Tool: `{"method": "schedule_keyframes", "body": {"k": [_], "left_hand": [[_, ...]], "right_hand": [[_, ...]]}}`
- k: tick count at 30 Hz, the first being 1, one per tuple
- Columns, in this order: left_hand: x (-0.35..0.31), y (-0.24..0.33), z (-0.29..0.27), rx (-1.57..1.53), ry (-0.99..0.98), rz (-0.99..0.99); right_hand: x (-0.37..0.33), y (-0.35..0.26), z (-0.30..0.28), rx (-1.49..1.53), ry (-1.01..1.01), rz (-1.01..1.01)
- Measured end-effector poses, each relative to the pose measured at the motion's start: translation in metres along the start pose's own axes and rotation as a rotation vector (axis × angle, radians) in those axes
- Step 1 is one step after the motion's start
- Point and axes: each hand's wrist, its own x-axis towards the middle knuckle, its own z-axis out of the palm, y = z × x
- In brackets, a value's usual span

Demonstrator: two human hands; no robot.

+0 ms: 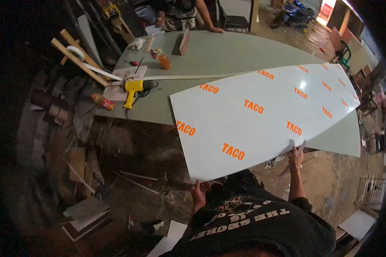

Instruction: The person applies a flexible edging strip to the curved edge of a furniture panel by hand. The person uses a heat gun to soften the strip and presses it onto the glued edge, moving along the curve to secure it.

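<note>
A large white glossy panel (270, 118) with repeated orange lettering lies tilted across the table's right part and juts over its near edge. My left hand (198, 195) is closed on the panel's near left corner, thumb upward. Further right, my right hand (296, 157) grips the near long edge, its fingers partly under the board. Beyond the panel, a pale edging strip (171, 78) runs along the green-grey table (227, 55). On the table's left end lies a yellow heat gun (134, 91) with a dark nozzle, near neither hand.
A wooden stand with a strip roll (76, 53) is at the left. Two bottles, one an amber bottle (164, 61), and a wooden block (184, 42) are on the table. A co-worker's hand (217, 30) rests on the far edge. Board offcuts (88, 214) litter the floor.
</note>
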Motion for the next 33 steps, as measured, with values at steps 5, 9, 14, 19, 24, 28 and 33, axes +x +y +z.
{"method": "schedule_keyframes", "body": {"k": [5,9,14,19,24,28,33], "left_hand": [[0.055,-0.005,-0.023,0.325,-0.173,0.184],[0.096,0.025,-0.079,0.564,-0.247,0.095],[0.092,0.011,-0.031,0.832,0.002,0.268],[0.097,0.035,-0.026,0.693,-0.097,0.16],[0.105,0.074,0.008,1.042,-0.138,0.011],[0.117,0.082,-0.051,1.203,0.019,0.165],[0.127,0.11,-0.035,1.507,-0.045,-0.028]], "right_hand": [[-0.001,0.025,0.02,-0.031,0.047,-0.27],[-0.028,0.039,0.059,0.003,-0.053,-0.316],[-0.004,0.062,0.044,-0.083,0.111,-0.3],[-0.004,0.038,0.042,-0.012,0.009,-0.225],[0.027,0.044,0.035,-0.084,0.098,-0.223],[0.005,0.02,0.054,-0.086,0.132,-0.283],[0.028,0.045,0.049,-0.071,-0.015,-0.217]]}}
